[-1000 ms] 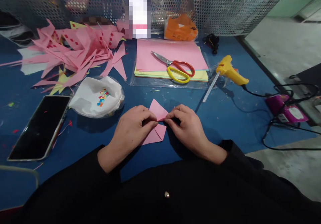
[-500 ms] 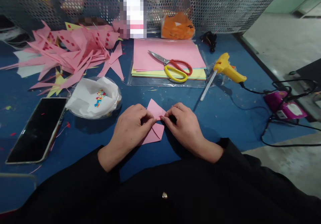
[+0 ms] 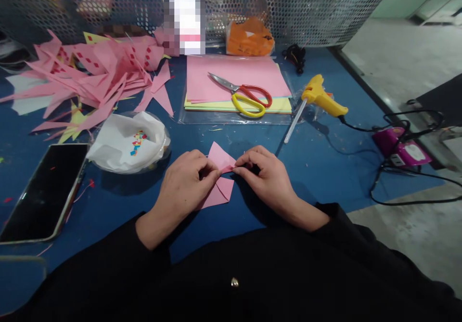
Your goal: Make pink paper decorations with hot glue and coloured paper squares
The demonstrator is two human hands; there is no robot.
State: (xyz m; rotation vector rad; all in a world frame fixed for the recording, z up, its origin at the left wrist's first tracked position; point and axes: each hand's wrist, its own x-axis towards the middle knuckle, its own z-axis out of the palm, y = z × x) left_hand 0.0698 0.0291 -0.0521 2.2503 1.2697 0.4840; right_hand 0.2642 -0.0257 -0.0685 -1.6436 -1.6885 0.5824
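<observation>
A small folded pink paper piece lies on the blue table in front of me. My left hand rests on its left part, fingers curled and pinching it. My right hand pinches the paper's middle fold from the right, fingertips meeting those of the left hand. Part of the paper is hidden under both hands.
Scissors lie on a stack of pink and yellow sheets. A yellow glue gun with cables sits to the right. A bowl with white paper and coloured bits, a phone and a heap of pink paper shapes are on the left.
Both hands stay on the pink paper, with the fingertips shifting slightly at the fold. The view has drifted a little, so everything sits slightly further left.
</observation>
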